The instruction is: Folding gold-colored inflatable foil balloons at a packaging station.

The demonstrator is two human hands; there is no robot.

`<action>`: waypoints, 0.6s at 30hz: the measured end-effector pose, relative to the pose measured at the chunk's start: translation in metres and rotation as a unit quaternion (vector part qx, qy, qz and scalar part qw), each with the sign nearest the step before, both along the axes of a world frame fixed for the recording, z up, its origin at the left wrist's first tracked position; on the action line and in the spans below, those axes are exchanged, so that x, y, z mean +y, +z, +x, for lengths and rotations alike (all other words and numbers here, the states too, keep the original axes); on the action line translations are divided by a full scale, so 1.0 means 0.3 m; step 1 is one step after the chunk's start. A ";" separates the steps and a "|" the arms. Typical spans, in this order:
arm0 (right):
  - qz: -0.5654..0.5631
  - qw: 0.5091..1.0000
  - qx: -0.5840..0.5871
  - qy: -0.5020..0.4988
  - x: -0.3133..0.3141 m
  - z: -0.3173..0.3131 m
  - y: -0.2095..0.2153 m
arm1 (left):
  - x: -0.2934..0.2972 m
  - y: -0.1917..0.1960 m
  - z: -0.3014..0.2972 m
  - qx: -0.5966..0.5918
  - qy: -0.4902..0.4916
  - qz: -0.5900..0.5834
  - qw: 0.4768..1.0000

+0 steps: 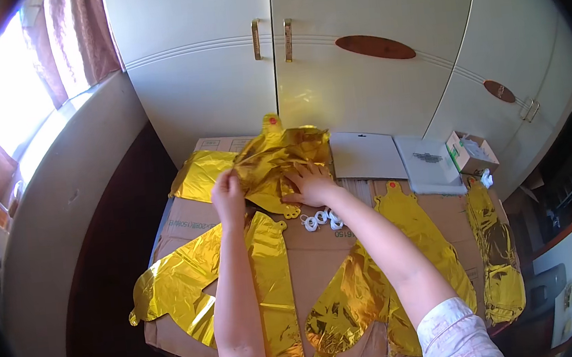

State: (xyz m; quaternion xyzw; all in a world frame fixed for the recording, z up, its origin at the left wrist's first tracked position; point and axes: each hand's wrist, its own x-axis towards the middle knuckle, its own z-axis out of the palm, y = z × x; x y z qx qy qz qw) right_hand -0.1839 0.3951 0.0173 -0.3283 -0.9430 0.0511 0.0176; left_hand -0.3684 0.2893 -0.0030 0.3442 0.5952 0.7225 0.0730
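Observation:
A crumpled gold foil balloon [283, 150] lies at the far middle of the cardboard-covered table, its small tab with a red dot pointing away from me. My left hand [227, 192] pinches its left edge. On its right part rests my right hand [311, 184], fingers spread. Just nearer than the right hand are several small white coils [312, 223], perhaps ribbon or string. Flat gold foil balloons surround them: one at the near left [273, 283], another at the near right [412, 235]. A further folded gold foil piece [204, 172] sits at the far left.
Cardboard [321, 258] covers the table. At the back right are a flat white box [366, 157], a clear plastic bag [429, 165] and a tissue box [471, 152]. A narrow gold foil piece [498, 254] lies along the right edge. White cupboard doors [208, 83] rise behind.

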 end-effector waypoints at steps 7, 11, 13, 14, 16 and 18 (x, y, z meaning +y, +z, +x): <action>-0.059 0.996 -0.057 -0.046 0.012 -0.026 0.016 | -0.164 0.183 -0.215 -0.113 0.185 0.320 0.922; -0.062 0.995 -0.056 -0.049 0.025 -0.015 0.055 | -0.470 0.375 -0.201 0.330 0.584 -0.081 0.737; -0.074 0.995 -0.052 -0.042 0.020 -0.044 0.051 | -0.620 0.480 -0.132 0.502 0.693 -0.109 0.506; -0.076 0.995 -0.054 -0.046 0.025 -0.035 0.060 | -0.671 0.538 -0.096 0.527 0.737 -0.075 0.417; -0.084 0.994 -0.055 -0.052 0.022 -0.043 0.070 | -0.791 0.550 -0.074 0.489 0.773 -0.041 0.402; -0.083 0.994 -0.046 -0.052 0.013 -0.044 0.077 | -0.912 0.553 -0.055 0.388 0.789 -0.005 0.476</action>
